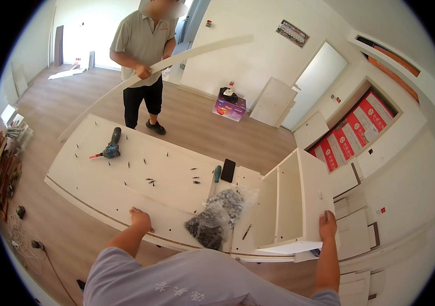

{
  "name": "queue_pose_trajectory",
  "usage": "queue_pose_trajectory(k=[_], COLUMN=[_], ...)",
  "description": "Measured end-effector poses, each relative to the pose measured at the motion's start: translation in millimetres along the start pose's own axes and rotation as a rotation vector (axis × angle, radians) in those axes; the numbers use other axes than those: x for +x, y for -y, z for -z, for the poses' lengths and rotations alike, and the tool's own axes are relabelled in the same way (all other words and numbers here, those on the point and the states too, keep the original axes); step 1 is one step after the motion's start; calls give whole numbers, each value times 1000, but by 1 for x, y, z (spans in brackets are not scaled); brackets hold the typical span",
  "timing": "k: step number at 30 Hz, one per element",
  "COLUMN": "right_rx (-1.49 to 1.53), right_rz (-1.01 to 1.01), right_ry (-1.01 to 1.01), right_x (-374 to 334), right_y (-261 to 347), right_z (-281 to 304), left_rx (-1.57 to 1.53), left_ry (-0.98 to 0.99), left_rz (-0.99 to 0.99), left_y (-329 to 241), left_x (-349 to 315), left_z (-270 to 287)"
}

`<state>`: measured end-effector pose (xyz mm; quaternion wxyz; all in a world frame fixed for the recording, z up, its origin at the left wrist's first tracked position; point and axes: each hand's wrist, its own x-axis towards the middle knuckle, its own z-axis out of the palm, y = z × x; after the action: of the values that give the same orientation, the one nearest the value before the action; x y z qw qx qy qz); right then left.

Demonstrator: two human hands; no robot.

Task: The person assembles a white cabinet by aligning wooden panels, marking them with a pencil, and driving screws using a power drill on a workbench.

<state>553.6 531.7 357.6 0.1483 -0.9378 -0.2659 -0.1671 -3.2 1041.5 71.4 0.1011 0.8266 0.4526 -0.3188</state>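
A long white board (110, 176) lies flat across the work surface, with several small dark screw-like fittings standing or lying on it. My left hand (141, 220) rests on its near edge, holding nothing, fingers apart. At the right stands a white open-fronted cabinet box (313, 199) with a divider inside. My right hand (328, 225) is closed against its outer right side, near the front edge; a small greyish spot shows by the fingers, too small to name. Between my hands sits a clear plastic bag (215, 217) of small dark hardware.
A cordless drill (111, 148), a teal-handled screwdriver (218, 173) and a black phone (228, 170) lie on the boards. Across from me a person (146, 56) holds a long white strip (197, 50). A purple box (230, 108) stands by the wall; cables (21, 239) lie on the floor at left.
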Motion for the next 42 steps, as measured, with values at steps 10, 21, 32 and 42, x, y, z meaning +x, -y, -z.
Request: queue_pose_trajectory(k=[10, 21, 32, 42], right_rx=[-2, 7, 6, 9], right_rz=[26, -7, 24, 16], right_ry=[-22, -11, -18, -34], right_x=[3, -1, 1, -1], right_y=[-8, 3, 5, 1], right_z=[-1, 3, 4, 1], left_rx=[-4, 45, 31, 31], left_ry=[-12, -10, 13, 25], left_rz=[-7, -13, 11, 29], left_y=[0, -1, -1, -3], left_x=[1, 7, 9, 10], left_z=[-2, -7, -8, -5])
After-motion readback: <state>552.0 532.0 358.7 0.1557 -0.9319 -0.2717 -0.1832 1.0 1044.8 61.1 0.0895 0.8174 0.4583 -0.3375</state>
